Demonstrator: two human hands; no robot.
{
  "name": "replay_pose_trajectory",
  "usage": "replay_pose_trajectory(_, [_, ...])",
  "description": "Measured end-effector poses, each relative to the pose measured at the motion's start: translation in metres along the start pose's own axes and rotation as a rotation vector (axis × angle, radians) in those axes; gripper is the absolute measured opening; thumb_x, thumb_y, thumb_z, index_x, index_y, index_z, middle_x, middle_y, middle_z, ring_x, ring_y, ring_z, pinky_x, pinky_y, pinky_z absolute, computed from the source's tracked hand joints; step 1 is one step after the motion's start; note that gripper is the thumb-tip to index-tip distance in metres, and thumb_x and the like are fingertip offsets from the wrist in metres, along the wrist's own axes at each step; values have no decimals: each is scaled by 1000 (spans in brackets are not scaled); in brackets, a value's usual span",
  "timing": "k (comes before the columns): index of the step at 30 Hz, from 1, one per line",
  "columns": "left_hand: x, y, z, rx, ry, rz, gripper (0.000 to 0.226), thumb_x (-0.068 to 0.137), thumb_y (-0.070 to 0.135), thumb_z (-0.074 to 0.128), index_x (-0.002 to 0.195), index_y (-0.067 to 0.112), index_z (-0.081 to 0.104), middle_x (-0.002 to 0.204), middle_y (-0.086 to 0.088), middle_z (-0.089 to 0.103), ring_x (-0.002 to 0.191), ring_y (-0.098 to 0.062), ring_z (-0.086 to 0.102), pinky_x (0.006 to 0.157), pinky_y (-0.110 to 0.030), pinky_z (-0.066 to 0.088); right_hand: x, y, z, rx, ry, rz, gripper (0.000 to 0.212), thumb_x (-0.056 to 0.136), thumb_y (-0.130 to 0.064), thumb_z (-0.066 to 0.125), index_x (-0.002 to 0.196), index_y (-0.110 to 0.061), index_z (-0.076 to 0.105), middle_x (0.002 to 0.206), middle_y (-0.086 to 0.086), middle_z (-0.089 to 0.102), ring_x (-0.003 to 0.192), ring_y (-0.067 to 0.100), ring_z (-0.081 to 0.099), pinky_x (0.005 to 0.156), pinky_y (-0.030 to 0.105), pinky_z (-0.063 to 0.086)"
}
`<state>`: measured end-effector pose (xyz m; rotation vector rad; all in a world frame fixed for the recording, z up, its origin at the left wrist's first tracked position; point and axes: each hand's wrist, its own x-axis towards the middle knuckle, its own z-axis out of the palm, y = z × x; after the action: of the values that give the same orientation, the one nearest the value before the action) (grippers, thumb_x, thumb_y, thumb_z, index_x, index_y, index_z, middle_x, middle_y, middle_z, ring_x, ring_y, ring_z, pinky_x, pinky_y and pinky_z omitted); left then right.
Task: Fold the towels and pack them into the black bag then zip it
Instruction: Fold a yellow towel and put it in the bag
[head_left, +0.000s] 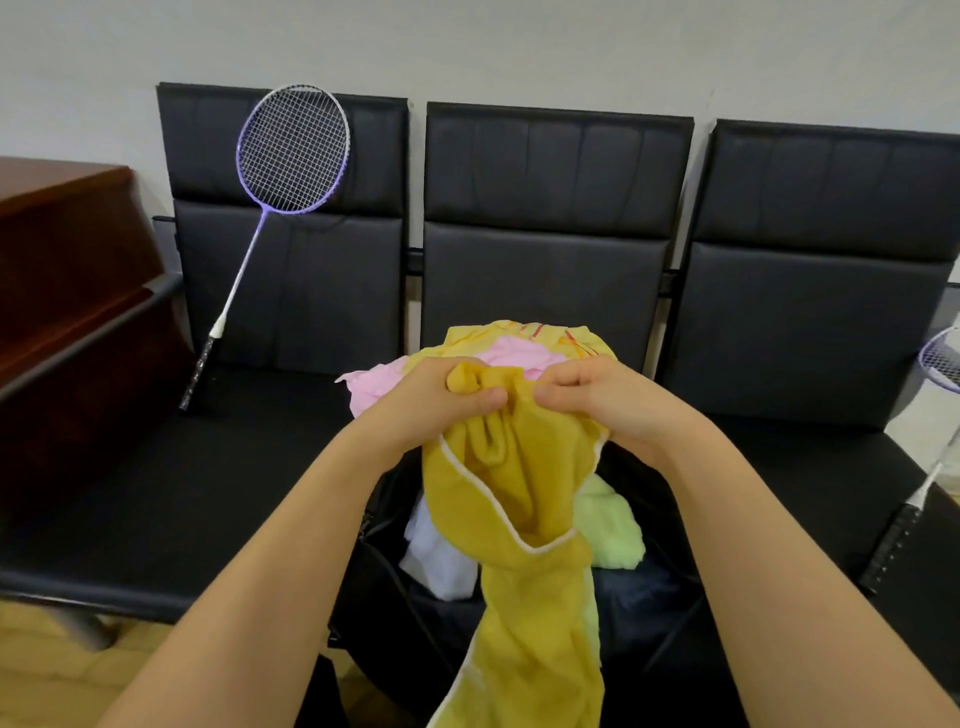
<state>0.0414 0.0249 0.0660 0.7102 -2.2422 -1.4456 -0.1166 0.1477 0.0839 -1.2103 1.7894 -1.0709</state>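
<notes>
Both hands are raised side by side at the centre of the view, nearly touching, each clamped on the top edge of a mustard-yellow towel (524, 499). The left hand (441, 400) has its fingers curled over a bunched fold of the cloth, thumb pressed against it from below. The right hand (597, 397) pinches the hem just beside it, fingers curled tight. The towel hangs down from them toward 6 o'clock, its white-piped edge running diagonally across the drape.

Below the hands, the black bag (395, 597) sits open on the seat of a row of black chairs (556, 208). Showing beside the hanging cloth are a white towel (436, 561) at 7 o'clock and a light green towel (613, 525) at 5 o'clock.

Behind the hands, at 12 o'clock, lie a pink towel (374, 384) and a yellow patterned towel (561, 338), heaped on the seat.

A purple badminton racket (291, 150) leans on the chair back at 10 o'clock; a second racket (940, 364) shows at 3 o'clock.
</notes>
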Motion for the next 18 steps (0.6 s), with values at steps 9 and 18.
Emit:
replay_pose_trajectory(9, [2, -8, 10, -231, 158, -128, 11, 96, 27, 55, 100, 20, 63, 113, -10, 65, 106, -25, 62, 94, -41, 51, 0, 26, 15, 325, -22, 180, 27, 89, -7, 66, 115, -2, 66, 112, 14, 71, 105, 30, 68, 95, 45, 53])
replay_pose_trajectory(18, [13, -18, 16, -112, 271, -212, 40, 79, 26, 77, 109, 20, 52, 103, -3, 58, 90, -20, 58, 70, -33, 53, 8, 23, 26, 371, 203, 124, 21, 91, -11, 65, 109, -2, 67, 105, 16, 73, 100, 31, 69, 84, 40, 58])
